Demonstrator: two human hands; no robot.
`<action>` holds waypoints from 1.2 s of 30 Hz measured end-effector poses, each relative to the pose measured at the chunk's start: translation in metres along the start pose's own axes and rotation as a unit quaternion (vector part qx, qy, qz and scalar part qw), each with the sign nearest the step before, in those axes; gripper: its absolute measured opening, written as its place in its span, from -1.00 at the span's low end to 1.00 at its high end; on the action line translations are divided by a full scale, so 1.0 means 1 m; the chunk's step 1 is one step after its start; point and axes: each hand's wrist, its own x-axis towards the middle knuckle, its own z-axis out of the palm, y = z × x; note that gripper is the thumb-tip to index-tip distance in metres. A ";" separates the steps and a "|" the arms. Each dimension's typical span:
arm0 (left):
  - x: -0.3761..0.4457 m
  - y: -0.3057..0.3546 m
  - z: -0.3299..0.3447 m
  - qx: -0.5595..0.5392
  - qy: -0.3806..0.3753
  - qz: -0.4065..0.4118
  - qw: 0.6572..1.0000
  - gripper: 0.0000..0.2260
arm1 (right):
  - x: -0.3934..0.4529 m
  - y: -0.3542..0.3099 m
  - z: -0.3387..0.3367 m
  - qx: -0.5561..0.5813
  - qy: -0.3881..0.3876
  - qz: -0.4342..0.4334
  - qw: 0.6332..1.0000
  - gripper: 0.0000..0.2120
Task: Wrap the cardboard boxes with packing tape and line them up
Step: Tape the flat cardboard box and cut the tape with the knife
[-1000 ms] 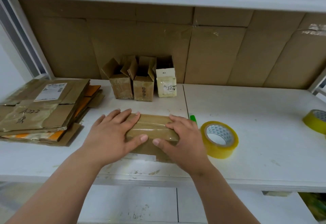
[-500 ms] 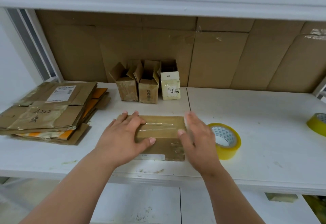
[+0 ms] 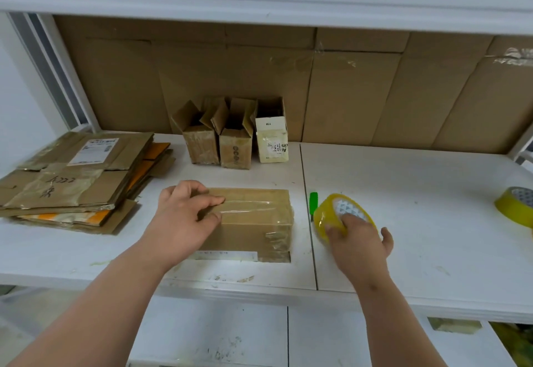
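I see the cardboard box [image 3: 251,222] lying flat near the front edge of the white shelf [image 3: 418,193], right in front of me. Its long side runs left to right. A strip of clear tape already shines along its top, and more tape is stuck on its right end.

My left hand [image 3: 187,216] rests on the left part of the box. The fingers are bent a little and the fingertips press on the taped top. It looks like it is holding the box down, not lifting it.

My right hand [image 3: 357,236] is just to the right of the box, close but not touching it. Its fingers are curled around the yellow roll of packing tape [image 3: 337,213], with a finger inside the hole. The roll is tipped up on its edge. So the roll sits at the box's right end, and I think the tape has to go left from there, along the long side. The right hand is the one nearer to that end.

A small green thing [image 3: 313,200] lies between the box and the roll. I cannot tell what it is.

Three small boxes [image 3: 235,141] stand side by side at the back. A second tape roll [image 3: 516,205] lies far to the right. Flat cardboard sheets [image 3: 75,176] are piled on the left.
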 end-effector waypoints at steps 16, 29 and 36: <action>-0.003 0.005 -0.011 -0.022 0.063 0.025 0.997 -0.79 | -0.035 -0.087 -0.066 0.353 -0.062 -0.213 0.909 -0.96; -0.020 0.053 -0.043 -0.214 0.144 0.109 0.960 -0.74 | -0.045 -0.121 -0.040 0.207 0.066 -0.351 0.911 -0.83; -0.022 0.057 -0.044 -0.199 0.178 0.073 0.961 -0.89 | -0.047 -0.128 -0.033 0.183 0.106 -0.369 0.905 -0.74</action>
